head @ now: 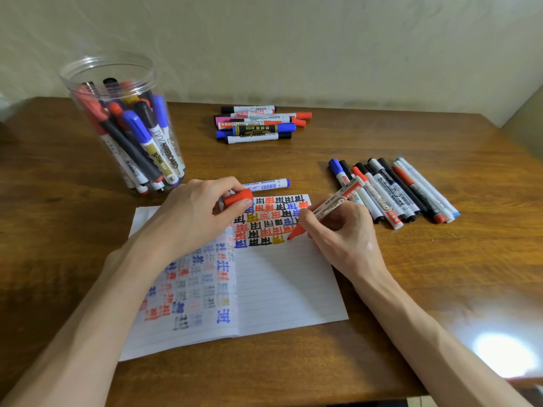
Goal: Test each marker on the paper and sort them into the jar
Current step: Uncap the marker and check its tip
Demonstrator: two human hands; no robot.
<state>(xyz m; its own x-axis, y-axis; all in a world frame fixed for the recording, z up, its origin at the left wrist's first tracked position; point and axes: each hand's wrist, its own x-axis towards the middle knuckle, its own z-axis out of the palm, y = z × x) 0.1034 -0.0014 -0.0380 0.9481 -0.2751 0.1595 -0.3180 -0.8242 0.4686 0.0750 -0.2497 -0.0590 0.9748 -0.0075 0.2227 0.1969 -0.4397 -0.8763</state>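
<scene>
Your right grip (340, 230) pinches a red-tipped white marker (335, 202) on lined white paper (288, 283); left grip (191, 218) pinches its red cap (238, 198).

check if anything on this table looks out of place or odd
One thing: a single whiteboard marker lies alone just beyond the notebook, apart from the far pile and the right-hand pile. The notebook's left page shows faded, blurry marks, seemingly bleed-through. Nothing looks spilled or broken.
</scene>
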